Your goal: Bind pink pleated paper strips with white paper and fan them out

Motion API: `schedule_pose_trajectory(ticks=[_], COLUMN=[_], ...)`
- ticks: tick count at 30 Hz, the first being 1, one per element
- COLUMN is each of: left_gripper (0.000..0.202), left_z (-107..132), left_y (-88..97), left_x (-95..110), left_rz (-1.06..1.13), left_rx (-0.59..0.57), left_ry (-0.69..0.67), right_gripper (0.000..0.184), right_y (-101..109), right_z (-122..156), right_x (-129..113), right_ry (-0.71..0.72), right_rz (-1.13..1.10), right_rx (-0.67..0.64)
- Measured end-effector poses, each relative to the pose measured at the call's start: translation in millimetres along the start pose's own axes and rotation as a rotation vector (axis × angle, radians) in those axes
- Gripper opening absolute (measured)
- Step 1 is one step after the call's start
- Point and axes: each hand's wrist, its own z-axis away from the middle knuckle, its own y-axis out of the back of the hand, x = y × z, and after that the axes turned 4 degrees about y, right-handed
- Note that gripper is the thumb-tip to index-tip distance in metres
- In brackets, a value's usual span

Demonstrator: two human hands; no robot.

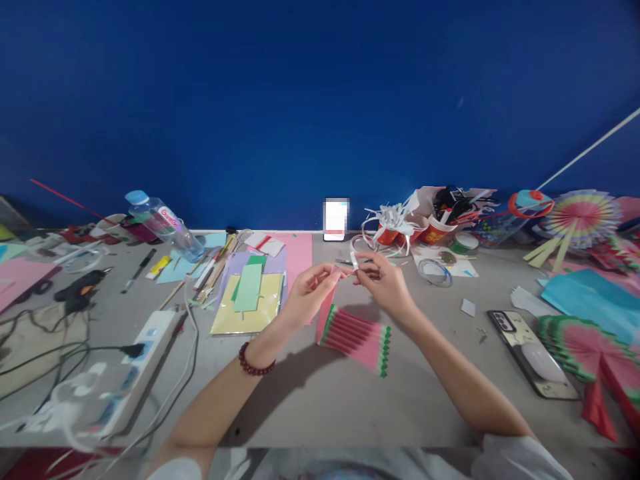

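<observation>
My left hand (315, 290) pinches the upper end of a pink paper strip (326, 303). Below it hangs a pleated pink paper piece (356, 339) with green zigzag edges, coloured like watermelon. Just to the right, my right hand (383, 280) has its fingertips closed on a small white strip (355, 261), possibly tape backing. The fingertips of both hands are close together. A thin grey metallic shape (343, 262) shows between them; I cannot tell what it is.
A phone (335, 220) stands against the blue wall. Coloured paper sheets (273, 307), a bottle (167, 223) and a power strip (143, 367) lie left. To the right are a cup with tools (435, 230), another phone (510, 350) and a watermelon paper fan (595, 347).
</observation>
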Motion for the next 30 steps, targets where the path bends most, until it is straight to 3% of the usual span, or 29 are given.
schedule_pose_trajectory(ticks=[2, 7, 11, 14, 17, 20, 22, 27, 30], left_gripper=[0.023, 0.018, 0.021, 0.023, 0.022, 0.023, 0.030, 0.034, 0.032], left_z=[-1.5, -6.0, -11.5, -16.7, -20.4, -21.1, -20.3, -16.2, -12.9], left_y=[2.1, 14.9, 32.3, 41.7, 42.0, 35.0, 29.3, 20.0, 17.5], left_x=[0.1, -2.2, -5.2, -10.3, -13.8, -12.0, -8.7, -2.1, -0.1], left_rz=[0.012, 0.034, 0.081, 0.072, 0.043, 0.123, 0.185, 0.246, 0.251], left_rx=[0.025, 0.108, 0.287, 0.387, 0.429, 0.471, 0.496, 0.488, 0.458], left_ry=[-0.016, 0.016, 0.108, 0.080, 0.001, 0.028, 0.075, 0.147, 0.156], right_gripper=[0.021, 0.029, 0.031, 0.031, 0.028, 0.025, 0.025, 0.029, 0.025], right_y=[0.0, 4.3, 9.3, 11.9, 14.5, 15.9, 14.7, 3.2, -6.1], right_z=[-0.9, -4.2, -4.3, -2.2, 1.1, 6.1, 10.7, 21.2, 21.2], right_x=[0.2, 0.2, -7.3, -17.8, -30.1, -43.9, -54.5, -81.2, -88.7], right_ry=[-0.071, -0.177, -0.244, -0.305, -0.249, -0.093, -0.076, -0.273, -0.312], right_rz=[-0.091, -0.184, -0.302, -0.303, -0.162, -0.072, -0.077, -0.246, -0.244], right_rx=[-0.017, -0.018, -0.040, -0.002, 0.097, 0.161, 0.107, -0.185, -0.295])
